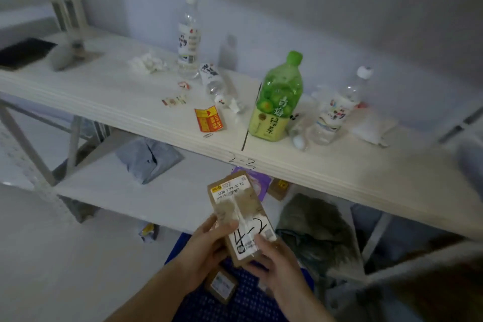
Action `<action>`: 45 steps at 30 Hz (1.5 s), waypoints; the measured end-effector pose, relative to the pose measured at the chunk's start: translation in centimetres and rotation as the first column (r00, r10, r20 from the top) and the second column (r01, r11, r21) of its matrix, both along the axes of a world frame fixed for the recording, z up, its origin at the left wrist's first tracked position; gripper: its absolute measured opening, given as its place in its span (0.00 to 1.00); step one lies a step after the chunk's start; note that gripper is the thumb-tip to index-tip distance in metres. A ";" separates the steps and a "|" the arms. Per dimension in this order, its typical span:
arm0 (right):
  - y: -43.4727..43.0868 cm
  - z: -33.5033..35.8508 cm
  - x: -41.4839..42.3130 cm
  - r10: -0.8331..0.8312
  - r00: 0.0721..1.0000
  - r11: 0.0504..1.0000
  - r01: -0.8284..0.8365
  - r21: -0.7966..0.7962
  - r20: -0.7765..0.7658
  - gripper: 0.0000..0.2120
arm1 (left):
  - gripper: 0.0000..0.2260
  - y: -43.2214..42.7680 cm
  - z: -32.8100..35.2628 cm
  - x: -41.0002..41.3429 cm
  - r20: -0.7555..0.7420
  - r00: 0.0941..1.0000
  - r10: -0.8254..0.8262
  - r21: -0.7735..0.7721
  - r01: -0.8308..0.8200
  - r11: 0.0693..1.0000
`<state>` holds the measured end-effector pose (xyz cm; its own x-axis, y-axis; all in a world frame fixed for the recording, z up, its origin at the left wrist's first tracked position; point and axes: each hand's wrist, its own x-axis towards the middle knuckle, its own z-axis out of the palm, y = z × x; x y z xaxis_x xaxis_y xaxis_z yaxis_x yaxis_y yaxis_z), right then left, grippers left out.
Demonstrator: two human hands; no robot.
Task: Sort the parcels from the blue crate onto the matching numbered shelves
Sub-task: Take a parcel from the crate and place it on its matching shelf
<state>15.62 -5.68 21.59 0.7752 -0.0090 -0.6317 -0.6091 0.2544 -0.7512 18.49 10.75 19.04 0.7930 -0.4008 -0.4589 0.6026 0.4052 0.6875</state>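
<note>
I hold a brown cardboard parcel (239, 210) with both hands above the blue crate (248, 300). Its white label carries a handwritten "4-2". My left hand (209, 246) grips its lower left side with the thumb on the face. My right hand (274, 261) grips its lower right corner. Another small brown parcel (221, 286) lies in the crate below. The white upper shelf (109, 91) has "2-3" written on its front edge (241, 163). A grey bag parcel (147, 159) lies on the lower shelf (136, 198).
On the upper shelf stand a green tea bottle (278, 102), clear water bottles (188, 36) (337, 110), crumpled tissue (147, 63) and an orange card (209, 119). A purple parcel (262, 183) and a small brown box (279, 188) lie under it. A dark green bag (316, 230) sits right of the crate.
</note>
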 end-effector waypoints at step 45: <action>-22.4 34.6 -37.8 -0.088 0.789 0.054 0.613 -0.788 0.608 0.21 | 0.18 -30.3 35.3 -29.3 0.907 0.248 -0.340 0.279 0.250 0.927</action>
<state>-22.20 -28.11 56.17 0.5828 -0.6970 0.4178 -0.3521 -0.6800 -0.6431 -10.82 -19.53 54.36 0.5261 -0.7136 0.4626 -0.3926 0.2787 0.8765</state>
